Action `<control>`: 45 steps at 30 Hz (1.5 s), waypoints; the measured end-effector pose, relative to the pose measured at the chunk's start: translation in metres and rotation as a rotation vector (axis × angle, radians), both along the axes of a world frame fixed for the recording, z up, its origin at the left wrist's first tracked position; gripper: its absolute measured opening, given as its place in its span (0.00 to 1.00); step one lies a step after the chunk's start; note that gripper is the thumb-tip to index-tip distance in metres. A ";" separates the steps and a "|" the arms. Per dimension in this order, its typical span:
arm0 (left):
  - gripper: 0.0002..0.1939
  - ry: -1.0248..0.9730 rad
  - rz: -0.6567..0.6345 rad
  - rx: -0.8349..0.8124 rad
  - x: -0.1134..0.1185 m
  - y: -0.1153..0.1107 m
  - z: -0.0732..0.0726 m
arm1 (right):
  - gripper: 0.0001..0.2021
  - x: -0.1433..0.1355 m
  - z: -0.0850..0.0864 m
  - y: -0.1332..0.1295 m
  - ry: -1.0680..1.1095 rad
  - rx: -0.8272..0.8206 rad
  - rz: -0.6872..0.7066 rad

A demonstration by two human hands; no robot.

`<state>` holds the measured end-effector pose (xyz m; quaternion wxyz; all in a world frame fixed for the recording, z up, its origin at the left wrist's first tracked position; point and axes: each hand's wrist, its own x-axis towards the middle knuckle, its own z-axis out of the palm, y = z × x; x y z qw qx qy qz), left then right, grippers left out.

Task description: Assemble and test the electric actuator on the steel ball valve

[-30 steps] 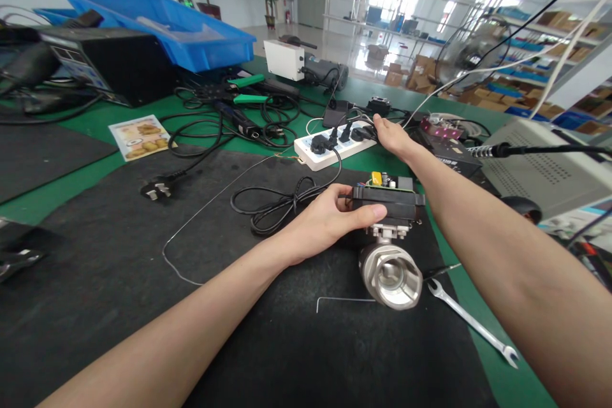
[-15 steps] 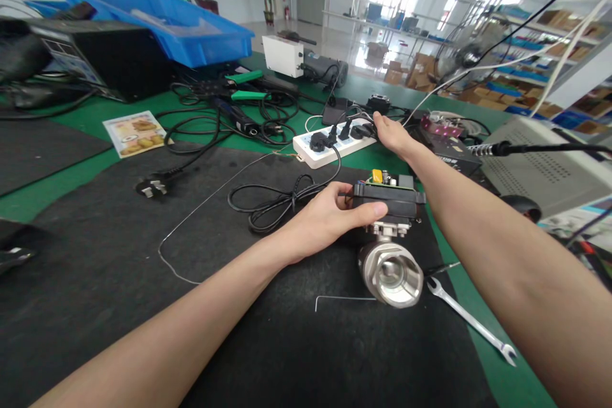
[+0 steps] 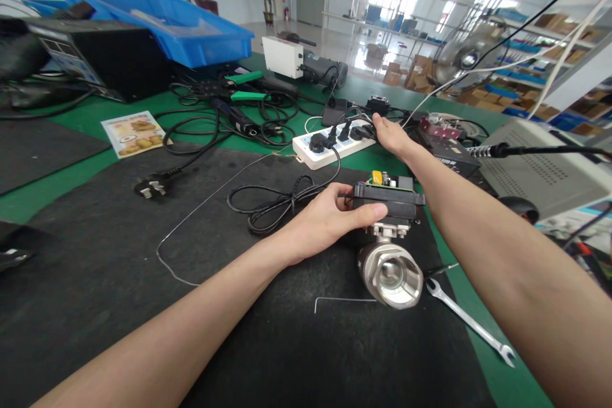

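My left hand (image 3: 329, 217) is closed on the black housing (image 3: 394, 202) of a motorized ball valve, its thumb lying across the front. A green circuit board with a yellow part (image 3: 377, 177) shows at the housing's open top. Below hangs the silver valve body (image 3: 392, 275), its round threaded opening facing me. Farther back, my right hand (image 3: 391, 134) grips the right end of a white power strip (image 3: 318, 157); some of its fingers are hidden. Black plugs (image 3: 318, 142) sit in the strip. A thin hex key (image 3: 342, 298) lies beside the valve, an open-ended wrench (image 3: 471, 322) to its right.
A coiled black cable (image 3: 268, 204) lies on the black mat (image 3: 119, 319) behind my left hand. At left are a loose plug (image 3: 152, 188), a picture card (image 3: 136, 134) and a blue bin (image 3: 205, 38). A grey metal case (image 3: 545, 162) stands at right.
Both hands keep their places on the valve and the power strip. The view has shifted very slightly; the background fan has turned.
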<state>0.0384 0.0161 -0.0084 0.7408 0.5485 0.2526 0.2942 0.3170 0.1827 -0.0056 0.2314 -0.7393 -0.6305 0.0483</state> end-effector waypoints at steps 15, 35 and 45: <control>0.37 0.026 0.007 -0.017 0.000 0.000 -0.001 | 0.43 0.001 -0.003 0.000 -0.004 0.006 -0.011; 0.38 0.132 -0.045 -0.077 -0.008 0.004 0.014 | 0.46 0.000 -0.002 -0.002 -0.062 0.015 0.016; 0.37 0.128 -0.053 -0.109 -0.009 0.006 0.014 | 0.45 0.000 0.002 -0.005 -0.041 0.018 0.046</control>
